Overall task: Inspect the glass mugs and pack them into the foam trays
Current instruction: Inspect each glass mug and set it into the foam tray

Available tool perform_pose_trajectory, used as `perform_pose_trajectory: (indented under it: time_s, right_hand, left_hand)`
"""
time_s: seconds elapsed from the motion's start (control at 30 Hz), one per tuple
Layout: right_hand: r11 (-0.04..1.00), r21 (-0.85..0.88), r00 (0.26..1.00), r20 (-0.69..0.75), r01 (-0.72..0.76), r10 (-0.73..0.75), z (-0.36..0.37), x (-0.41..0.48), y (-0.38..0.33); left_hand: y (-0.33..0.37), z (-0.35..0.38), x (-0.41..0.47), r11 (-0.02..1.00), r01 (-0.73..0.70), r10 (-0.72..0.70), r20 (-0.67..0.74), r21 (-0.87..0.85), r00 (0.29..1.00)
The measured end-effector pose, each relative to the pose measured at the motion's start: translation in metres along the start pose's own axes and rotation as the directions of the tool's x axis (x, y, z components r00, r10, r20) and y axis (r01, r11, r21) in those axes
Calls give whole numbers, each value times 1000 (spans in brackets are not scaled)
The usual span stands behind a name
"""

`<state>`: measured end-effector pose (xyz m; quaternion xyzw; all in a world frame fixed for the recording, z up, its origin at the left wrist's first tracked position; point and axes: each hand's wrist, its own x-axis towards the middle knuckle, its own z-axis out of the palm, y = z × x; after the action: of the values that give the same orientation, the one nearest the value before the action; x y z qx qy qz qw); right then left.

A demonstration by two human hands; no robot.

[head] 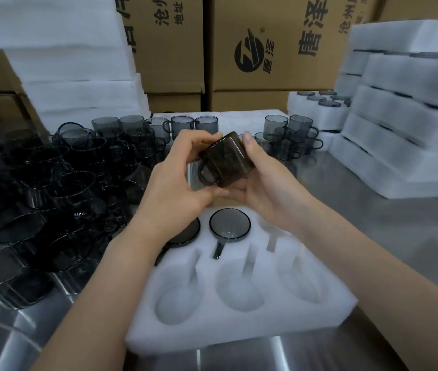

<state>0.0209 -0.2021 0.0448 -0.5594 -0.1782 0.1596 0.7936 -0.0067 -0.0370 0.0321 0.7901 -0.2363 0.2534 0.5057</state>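
Note:
A dark smoked glass mug (226, 160) is held tilted on its side above the table, handle toward me. My left hand (177, 178) grips its left end, fingers curled over the top. My right hand (263, 175) cups it from the right and below, thumb on top. Below the hands lies a white foam tray (239, 325) with round pockets. Two pockets in its far row hold mugs: one (230, 223) in plain view, another (185, 234) partly behind my left wrist. The near row's three pockets hold nothing.
Many loose dark glass mugs (60, 199) crowd the steel table (400, 236) on the left; more stand at the back (290, 135). Packed foam trays (405, 129) are stacked on the right, foam sheets (65, 62) at the back left, cardboard boxes (266, 49) behind.

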Motion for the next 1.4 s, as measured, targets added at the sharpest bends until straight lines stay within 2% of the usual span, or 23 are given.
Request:
perform_pose_trajectory:
  time_s: [0.1, 0.2, 0.3, 0.63, 0.73, 0.83, 0.9, 1.0, 1.07, 1.17, 1.3, 1.4]
  right_hand:
    - [999, -39, 998, 51, -38, 40, 1, 0, 1]
    - [986, -163, 998, -40, 43, -50, 3, -1, 6]
    - [977, -201, 990, -107, 71, -93, 6, -1, 8]
    - [998, -11, 984, -168, 62, -63, 1, -1, 0]
    - [996, 86, 996, -90, 14, -7, 0, 1, -1]
    - [978, 180, 993, 77, -105, 92, -1, 2, -1]
    - [973, 173, 978, 167, -153, 124, -3, 2, -1]
    - [981, 99, 971, 188, -166, 145, -7, 3, -1]
    - [989, 64, 982, 145, -134, 123, -8, 5, 1]
    - [999, 6, 995, 86, -45, 44, -7, 6, 5]
    - [998, -13, 997, 56, 55, -54, -3, 4, 8]
    - [992, -70, 994, -24, 105, -107, -1, 4, 8]
  left_hand:
    - [2, 0, 0, 997, 40, -42, 32, 63, 999]
    - [6, 1, -1, 990, 66, -73, 45, 126, 996]
    - [8, 1, -2, 984, 58, -59, 1, 168, 998]
    - [9, 1, -2, 999, -21, 17, 75, 45, 997]
    - [8, 1, -2, 999, -45, 44, 72, 9, 996]
    - [8, 2, -2, 999, -32, 34, 62, -33, 998]
    - [8, 3, -2, 999, -7, 9, 58, -39, 998]
    - [12, 1, -2, 999, -8, 6, 65, 38, 998]
    - [15, 0, -3, 992, -10, 0, 77, 129, 997]
    - [20, 0, -4, 981, -17, 14, 17, 192, 1000]
    - [23, 2, -3, 985, -27, 30, -12, 169, 999]
    - [23, 2, -2, 990, -41, 44, -23, 133, 999]
